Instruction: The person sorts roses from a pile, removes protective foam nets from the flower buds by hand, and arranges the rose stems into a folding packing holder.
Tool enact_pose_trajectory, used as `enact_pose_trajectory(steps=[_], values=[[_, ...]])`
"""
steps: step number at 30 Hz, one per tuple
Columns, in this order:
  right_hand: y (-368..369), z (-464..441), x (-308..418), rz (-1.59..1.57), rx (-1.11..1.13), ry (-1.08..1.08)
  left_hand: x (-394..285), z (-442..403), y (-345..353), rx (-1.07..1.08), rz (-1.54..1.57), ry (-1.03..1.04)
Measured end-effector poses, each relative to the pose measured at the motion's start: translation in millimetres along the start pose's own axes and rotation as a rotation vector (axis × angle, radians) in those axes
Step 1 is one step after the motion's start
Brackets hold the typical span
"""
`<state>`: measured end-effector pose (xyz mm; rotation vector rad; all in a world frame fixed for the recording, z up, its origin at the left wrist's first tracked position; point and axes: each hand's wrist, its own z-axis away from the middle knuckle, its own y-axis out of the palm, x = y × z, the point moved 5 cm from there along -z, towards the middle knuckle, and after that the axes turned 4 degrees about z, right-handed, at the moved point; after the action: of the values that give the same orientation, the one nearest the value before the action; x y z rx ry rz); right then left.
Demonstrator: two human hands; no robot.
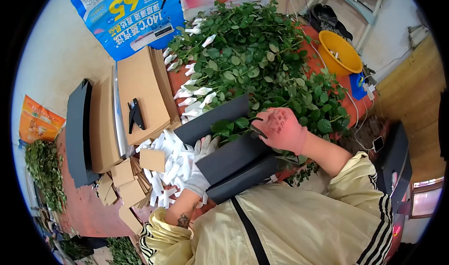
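A black corrugated sheet (236, 164) lies folded in front of my torso, with another ribbed black panel (215, 120) behind it. Green leaves (229, 127) show in the gap between them. My right hand (280, 130), in a pink glove with dark print, grips the front sheet's upper right edge with curled fingers. My left hand (206, 147), in a whitish glove, rests at the left end of the gap, fingers stretched against the black panel; part of it is hidden by the sheet. White paper-like strips (173, 159) are piled beside my left hand.
Leafy stems (252, 49), several with white-wrapped ends, cover the red table's (79, 204) back. At left stand brown cardboard sheets (140, 87), a black stapler (135, 114), black sheets (79, 129) and small cardboard squares (152, 160). A yellow basin (339, 61) sits back right.
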<state>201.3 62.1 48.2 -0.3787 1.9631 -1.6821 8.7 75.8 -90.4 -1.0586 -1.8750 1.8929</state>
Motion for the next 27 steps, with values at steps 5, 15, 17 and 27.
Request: enact_pose_trajectory(steps=[5,15,17,27], values=[[18,-26,-5,-0.035,-0.063,0.109,2,36,-34,-0.202,1.249,-0.231],[35,-38,9,-0.131,-0.01,0.164,25,46,-10,-0.63,1.135,-0.551],[38,-30,37,0.038,-0.04,-0.011,26,50,-4,-0.595,1.032,-0.689],[136,-32,98,-0.752,-0.115,-0.307,47,53,2,-0.478,0.852,-0.81]])
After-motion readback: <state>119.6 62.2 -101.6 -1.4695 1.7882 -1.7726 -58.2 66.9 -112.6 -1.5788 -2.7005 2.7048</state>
